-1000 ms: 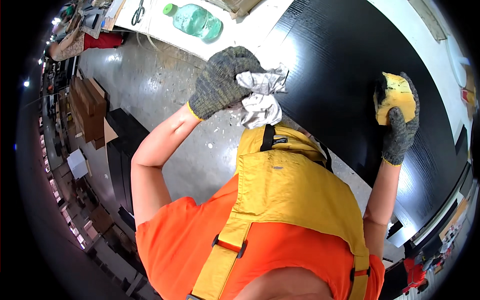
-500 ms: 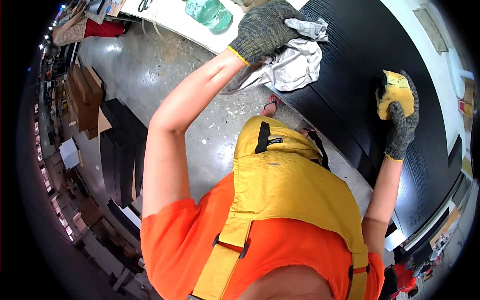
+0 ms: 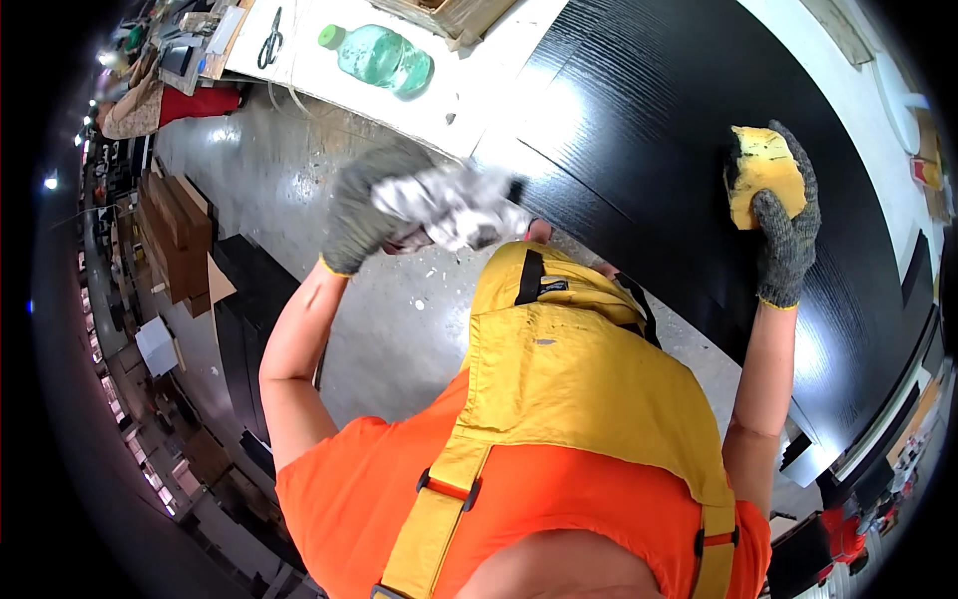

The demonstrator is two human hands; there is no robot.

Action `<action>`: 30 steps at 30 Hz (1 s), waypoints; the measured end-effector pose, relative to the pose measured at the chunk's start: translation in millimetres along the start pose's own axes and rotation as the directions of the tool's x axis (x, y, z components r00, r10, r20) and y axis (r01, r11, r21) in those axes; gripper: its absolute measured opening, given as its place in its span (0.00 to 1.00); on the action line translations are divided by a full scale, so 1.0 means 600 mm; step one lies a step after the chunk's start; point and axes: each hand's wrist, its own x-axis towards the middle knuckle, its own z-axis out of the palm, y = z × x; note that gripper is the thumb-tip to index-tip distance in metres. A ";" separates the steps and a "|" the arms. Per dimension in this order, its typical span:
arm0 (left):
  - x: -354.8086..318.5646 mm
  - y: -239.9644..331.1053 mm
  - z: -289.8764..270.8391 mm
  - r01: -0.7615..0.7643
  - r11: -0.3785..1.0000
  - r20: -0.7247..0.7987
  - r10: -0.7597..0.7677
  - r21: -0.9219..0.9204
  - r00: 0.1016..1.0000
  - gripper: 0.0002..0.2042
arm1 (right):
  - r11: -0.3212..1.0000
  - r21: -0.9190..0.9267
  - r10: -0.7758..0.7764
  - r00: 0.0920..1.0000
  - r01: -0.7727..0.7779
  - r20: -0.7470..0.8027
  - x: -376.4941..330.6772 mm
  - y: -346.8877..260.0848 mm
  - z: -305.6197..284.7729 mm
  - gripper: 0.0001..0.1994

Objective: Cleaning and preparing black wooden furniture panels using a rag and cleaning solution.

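My left hand (image 3: 364,205), in a grey knit glove, grips a crumpled white-grey rag (image 3: 454,205) held in the air near the front edge of a large black panel (image 3: 639,130). The rag is blurred by motion. My right hand (image 3: 783,235), also gloved, presses a yellow sponge (image 3: 763,170) flat against the black panel's surface at the right. I wear an orange shirt and a yellow bib that hide the space below my chest.
A white table (image 3: 329,85) at the top holds a green plastic bottle (image 3: 379,57) lying on its side and scissors (image 3: 271,24). A wooden box (image 3: 449,14) sits beside them. Dark boards (image 3: 249,319) and brown wooden pieces (image 3: 175,240) lie on the grey floor at the left.
My left hand has swung the rag back down and leftward from the panel's upper edge to near my chest. My right hand stays on the sponge in about the same place.
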 end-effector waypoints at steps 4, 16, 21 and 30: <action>0.094 0.100 0.006 0.102 0.989 -0.320 -0.132 -0.108 0.938 0.22 | 1.000 -0.010 -0.029 0.999 0.029 -0.032 -0.002 0.004 -0.011 0.35; 0.335 0.126 0.163 -0.393 0.868 0.272 0.316 0.304 0.909 0.31 | 0.981 0.194 0.003 1.000 0.000 -0.015 -0.009 -0.002 0.001 0.34; 0.488 0.125 0.198 -0.284 0.895 0.079 0.274 0.345 0.959 0.31 | 0.957 0.287 0.023 0.997 -0.042 0.069 0.001 -0.024 0.002 0.33; 0.423 0.208 0.303 -0.712 0.619 0.424 0.577 0.331 0.698 0.26 | 0.760 0.650 0.214 0.936 0.022 -0.281 -0.037 0.007 -0.070 0.27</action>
